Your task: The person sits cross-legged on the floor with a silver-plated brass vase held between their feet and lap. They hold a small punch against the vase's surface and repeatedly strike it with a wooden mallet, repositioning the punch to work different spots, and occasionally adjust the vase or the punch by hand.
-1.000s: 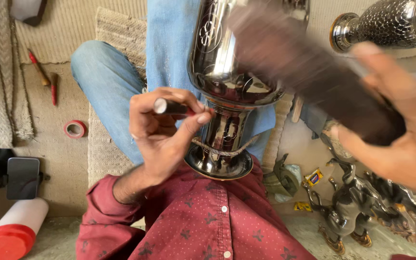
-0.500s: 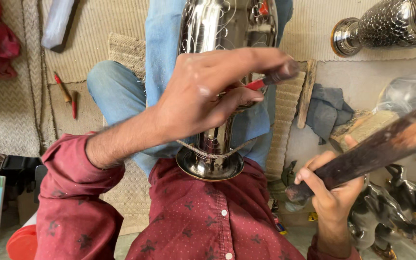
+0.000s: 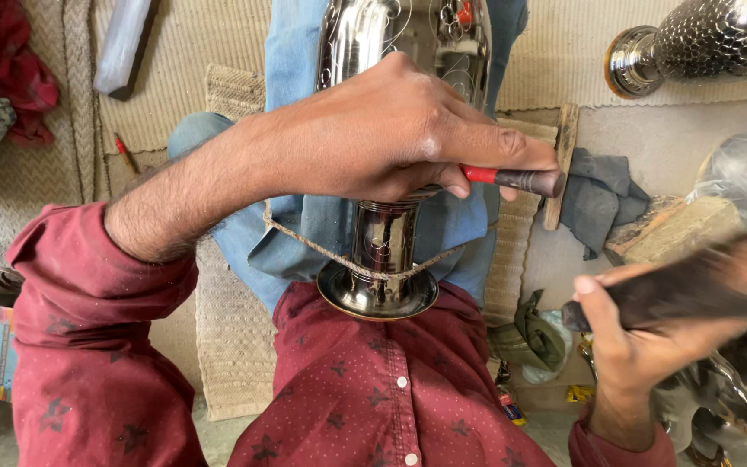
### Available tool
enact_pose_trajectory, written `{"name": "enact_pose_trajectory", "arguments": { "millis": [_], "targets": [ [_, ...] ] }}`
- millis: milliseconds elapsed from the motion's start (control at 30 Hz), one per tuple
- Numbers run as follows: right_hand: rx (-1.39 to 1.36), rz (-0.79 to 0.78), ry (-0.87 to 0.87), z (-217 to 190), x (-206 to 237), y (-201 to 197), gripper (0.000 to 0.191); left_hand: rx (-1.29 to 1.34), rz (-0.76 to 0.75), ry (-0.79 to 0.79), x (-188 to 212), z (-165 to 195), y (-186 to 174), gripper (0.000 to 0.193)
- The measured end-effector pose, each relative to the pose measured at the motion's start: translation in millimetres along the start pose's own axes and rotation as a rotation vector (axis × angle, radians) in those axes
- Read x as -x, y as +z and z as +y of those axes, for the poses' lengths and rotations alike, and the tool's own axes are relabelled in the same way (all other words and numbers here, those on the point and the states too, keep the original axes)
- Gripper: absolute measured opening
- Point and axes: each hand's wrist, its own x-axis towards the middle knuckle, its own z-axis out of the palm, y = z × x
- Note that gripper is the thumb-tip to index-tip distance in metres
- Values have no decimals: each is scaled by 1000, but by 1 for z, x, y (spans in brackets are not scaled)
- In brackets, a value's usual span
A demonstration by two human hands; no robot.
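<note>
Vase: a tall polished metal vase (image 3: 391, 156) lies along the person's lap in the head view, its round foot (image 3: 378, 294) against the red shirt and its body running away over the blue jeans; fine engraved scrolls show on the shiny upper wall.
Stem: a narrow ribbed neck sits between the foot and the wider body, mirror-bright, with dark reflections.
Cord: a thin twisted cord (image 3: 322, 251) crosses the stem just above the foot and runs off to both sides over the jeans.
Left hand: the left hand (image 3: 391, 134) reaches across the vase body from the left, knuckles up, fingers closed round a small tool with a red shaft and dark end (image 3: 516, 179); the tool's dark end sticks out to the right past the thumb and forefinger.
Left arm: forearm bare, red sleeve pushed up to the elbow, wrist resting over the vase.
Right hand: the right hand (image 3: 637, 346) is low at the right, well apart from the vase, fingers wrapped round a dark wooden bar (image 3: 693, 290) that slants up to the right and is blurred.
Surroundings: a second patterned metal vase (image 3: 693, 43) lies on the woven mat (image 3: 218, 52) at upper right; a grey cloth (image 3: 598, 195) sits beside a wooden stick.
</note>
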Motion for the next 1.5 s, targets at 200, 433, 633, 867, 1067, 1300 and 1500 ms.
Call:
{"name": "enact_pose_trajectory", "arguments": {
  "millis": [200,433,633,867,1067,1300,1500],
  "targets": [
    [707,-183,-432,-30,-51,-13,99,5,15,-28,2,7,-4,61],
    [610,-334,-204,-39,-80,-25,93,-200,443,-298,21,42,33,48],
    [773,-463,-171,-38,-121,-26,90,-201,828,-448,35,54,77,33],
    [835,-559,-208,-40,-136,-8,87,-159,1041,-509,44,47,109,34],
    [841,-574,-221,-45,-142,-1,85,65,1126,-422,46,44,115,39],
    [839,-555,-218,-43,-140,-18,82,-156,926,-431,41,47,89,39],
    [797,-501,-228,-43,-118,-28,80,-205,517,-262,38,40,48,40]
  ]
}}
